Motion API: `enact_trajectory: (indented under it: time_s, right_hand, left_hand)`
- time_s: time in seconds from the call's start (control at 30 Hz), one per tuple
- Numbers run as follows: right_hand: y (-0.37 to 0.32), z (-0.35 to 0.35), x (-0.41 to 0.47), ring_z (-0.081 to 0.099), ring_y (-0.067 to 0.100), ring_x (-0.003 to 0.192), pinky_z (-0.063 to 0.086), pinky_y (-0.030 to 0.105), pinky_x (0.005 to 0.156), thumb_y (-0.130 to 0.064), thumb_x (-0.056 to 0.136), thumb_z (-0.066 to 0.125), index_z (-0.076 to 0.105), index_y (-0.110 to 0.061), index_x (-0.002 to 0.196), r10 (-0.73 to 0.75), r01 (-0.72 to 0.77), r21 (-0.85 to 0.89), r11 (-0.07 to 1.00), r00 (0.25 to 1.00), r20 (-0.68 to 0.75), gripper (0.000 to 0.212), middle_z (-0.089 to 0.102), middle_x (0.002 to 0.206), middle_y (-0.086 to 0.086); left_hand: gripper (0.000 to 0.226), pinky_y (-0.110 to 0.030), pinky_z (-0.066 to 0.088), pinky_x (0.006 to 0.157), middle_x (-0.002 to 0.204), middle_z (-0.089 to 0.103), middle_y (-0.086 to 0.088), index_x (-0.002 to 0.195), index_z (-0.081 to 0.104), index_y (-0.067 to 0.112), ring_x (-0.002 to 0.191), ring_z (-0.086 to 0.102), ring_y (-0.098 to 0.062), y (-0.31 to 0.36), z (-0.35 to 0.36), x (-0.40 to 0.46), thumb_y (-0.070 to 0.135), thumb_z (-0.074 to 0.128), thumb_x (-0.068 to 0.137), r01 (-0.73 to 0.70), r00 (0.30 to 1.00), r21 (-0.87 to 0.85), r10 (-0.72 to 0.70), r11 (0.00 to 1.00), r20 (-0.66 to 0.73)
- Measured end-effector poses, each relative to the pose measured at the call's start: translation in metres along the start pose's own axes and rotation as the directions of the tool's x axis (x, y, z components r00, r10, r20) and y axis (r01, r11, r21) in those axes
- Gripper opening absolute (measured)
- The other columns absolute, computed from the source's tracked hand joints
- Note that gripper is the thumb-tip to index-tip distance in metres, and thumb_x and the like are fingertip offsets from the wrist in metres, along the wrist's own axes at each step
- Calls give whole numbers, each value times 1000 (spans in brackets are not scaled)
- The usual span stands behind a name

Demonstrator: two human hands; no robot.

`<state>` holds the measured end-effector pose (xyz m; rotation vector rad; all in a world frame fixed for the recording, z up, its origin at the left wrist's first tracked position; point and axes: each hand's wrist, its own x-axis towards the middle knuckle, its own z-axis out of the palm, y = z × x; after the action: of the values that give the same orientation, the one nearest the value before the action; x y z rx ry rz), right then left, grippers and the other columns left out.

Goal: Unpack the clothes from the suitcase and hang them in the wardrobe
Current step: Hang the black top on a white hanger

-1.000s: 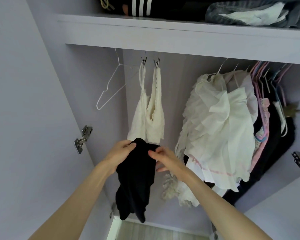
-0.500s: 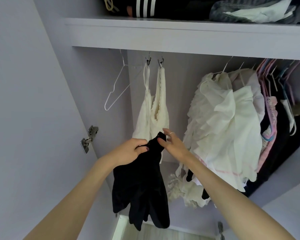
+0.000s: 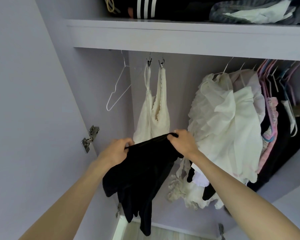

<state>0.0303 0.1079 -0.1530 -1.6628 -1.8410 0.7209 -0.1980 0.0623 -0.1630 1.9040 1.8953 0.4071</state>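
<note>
Home bedroom wardrobe [image 3: 180, 37]: hung clothes [image 3: 229, 122], wire hanger [image 3: 119, 87], shelf.

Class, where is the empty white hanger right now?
The hanger hangs at the rail's far left, beside the cream tops, above the left hand.

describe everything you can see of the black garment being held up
The black garment is a soft, dark, plain fabric, limp and creased. Its top edge is stretched between the left hand and the right hand, each gripping a corner, with fine ribbing showing along that edge. The rest hangs down in uneven folds and loose points. It is held in front of the open wardrobe, below the cream tops, on no hanger.
</note>
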Motion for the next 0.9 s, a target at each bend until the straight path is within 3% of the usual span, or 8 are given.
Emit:
enact_trajectory:
  time_s: [0.1,0.23,0.37,0.5,0.57,0.7,0.8,0.9]
  right_hand:
    - [-2,-11,7,45,20,55,34,30,51,-24,89,49,34,-14,55,-19,14,-60,998,997,-76,38,43,54,2]
    - [8,-31,12,54,26,68,42,31,60,-34,94,45,36,-15,56,-94,77,-356,931,995,-30,44,46,59,4]
    - [12,-38,15,56,26,72,41,33,85,-48,96,37,36,-16,56,-220,194,-691,696,974,53,51,45,57,-1]
    - [11,-38,18,62,26,93,33,33,91,-43,99,31,62,-13,96,-218,200,-778,595,972,84,44,68,92,7]
    - [15,-38,22,60,29,97,37,35,90,-38,99,33,61,-10,100,-151,170,-737,655,984,93,39,66,98,11]
    - [23,-34,32,56,32,84,48,36,75,-17,93,45,55,1,79,-56,54,-355,933,998,3,24,54,84,13]
    - [20,-32,35,48,23,76,37,27,67,-14,93,49,50,0,66,-24,6,-197,980,996,-88,30,45,84,9]
    - [13,-35,36,43,15,58,35,25,54,-21,94,47,44,-9,66,146,-147,36,988,989,19,31,45,66,5]
  left_hand:
    - [25,-39,51,81,105,67,-6,103,59,25,95,61,-30,-1,-4,1,8,47,90,66,981,94,-48,993,-186]
    - [24,-42,53,77,101,69,-11,104,63,21,93,62,-33,-7,-21,3,7,49,90,101,935,10,-92,995,-341]
    - [22,-41,51,82,99,68,-6,97,65,19,95,62,-29,-20,-18,1,5,50,90,136,941,-88,-156,987,-302]
    - [23,-30,45,77,74,62,1,74,61,23,80,57,-19,-25,-18,6,11,53,92,121,978,-283,-163,951,-132]
    - [20,-30,42,72,64,53,1,76,61,15,72,51,-18,-25,-19,6,14,52,94,138,990,-313,-139,940,18]
    - [25,-26,47,61,68,51,-5,89,60,5,66,53,-20,-23,-14,1,27,48,96,205,954,-109,-173,973,246]
    - [38,-18,48,57,70,64,-10,72,59,8,60,61,-15,-23,-9,-1,38,51,93,205,955,-43,-190,978,226]
    - [47,-12,42,49,55,61,-4,57,51,11,41,54,0,-24,-9,-1,44,53,90,202,964,0,-199,979,178]
